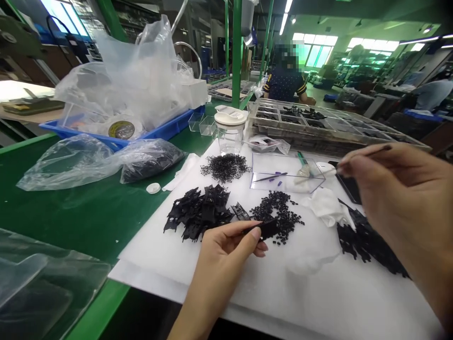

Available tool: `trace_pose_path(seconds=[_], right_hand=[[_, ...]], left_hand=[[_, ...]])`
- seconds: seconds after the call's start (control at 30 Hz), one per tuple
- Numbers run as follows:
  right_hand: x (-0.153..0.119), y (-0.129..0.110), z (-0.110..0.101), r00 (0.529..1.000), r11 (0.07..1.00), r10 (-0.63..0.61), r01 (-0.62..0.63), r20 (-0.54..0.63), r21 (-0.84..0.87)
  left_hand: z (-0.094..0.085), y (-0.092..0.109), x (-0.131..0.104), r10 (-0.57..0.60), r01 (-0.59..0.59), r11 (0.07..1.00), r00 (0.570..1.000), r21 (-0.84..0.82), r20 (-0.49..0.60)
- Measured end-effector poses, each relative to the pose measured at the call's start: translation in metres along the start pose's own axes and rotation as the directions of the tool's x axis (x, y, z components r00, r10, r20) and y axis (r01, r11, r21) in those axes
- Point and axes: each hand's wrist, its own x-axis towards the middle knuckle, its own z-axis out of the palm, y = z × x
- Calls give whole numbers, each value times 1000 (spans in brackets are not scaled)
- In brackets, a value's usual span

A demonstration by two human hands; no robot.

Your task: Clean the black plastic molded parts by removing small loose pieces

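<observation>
**Black part (269, 229) in my left hand (226, 250), slim tool (331, 173) in my right hand (399, 191)**

My left hand has the black part between thumb and fingertips, pinched with hardly any gap beyond its thickness. I hold it over the near side of the white board (318, 302), in front of a scatter of small black bits (288, 215).

My right hand is raised at the right, well apart from my left. Its thumb and finger are pressed together on the slim tool, whose pale tip points left; its exact kind is too blurred to tell.

To the left of the bits lies a heap of black frames (200, 210). Behind that heap is a tangle of thin black clips (225, 166), with the lidded jar (230, 134) just beyond it. The clear tray (258, 185) behind the bits has purple pieces (279, 183) in it. A crumpled white cloth (327, 208) lies right of the bits, near more black pieces (371, 243) by my right forearm.

Past the board are sectioned boxes (332, 123), and left of it a bag of dark stuff (152, 160) rests on the green bench (106, 208). A co-worker (286, 85) sits farther back.
</observation>
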Motion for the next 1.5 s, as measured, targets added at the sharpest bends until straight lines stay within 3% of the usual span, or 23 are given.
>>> trace_pose_path(seconds=[0.1,0.2,0.33,0.47,0.87,1.03,1.17,1.23,1.33,1.5], right_hand=[[-16,-10,8,960,972,30,-93,279,215],[-26,-14,14,914,951,49,-166,403,261],[-28,-11,18,897,947,58,-188,439,259],[-28,-9,18,901,953,53,-174,430,248],[-30,-9,17,875,943,45,-197,482,269],[-26,-6,16,931,936,83,-195,354,293],[-12,8,12,997,980,48,-58,59,192],[-3,20,9,994,997,-18,25,-108,71],[11,42,1,953,992,-123,116,-278,-44],[22,71,-12,930,993,-106,82,-351,-82]], left_hand=[[0,1,1,-23,23,999,1000,45,-2],[3,4,1,-36,39,997,998,63,-46],[10,9,-3,-38,48,997,989,66,-143],[13,12,-6,-48,62,995,986,82,-157],[-2,2,0,-60,65,994,996,87,-59],[1,5,-4,-41,44,997,998,59,-56],[2,7,-4,-31,33,999,999,39,-40],[3,7,-4,-21,22,999,1000,46,-22],[4,7,-5,9,-7,999,999,52,-41],[5,6,-6,53,-50,997,997,52,-52]])
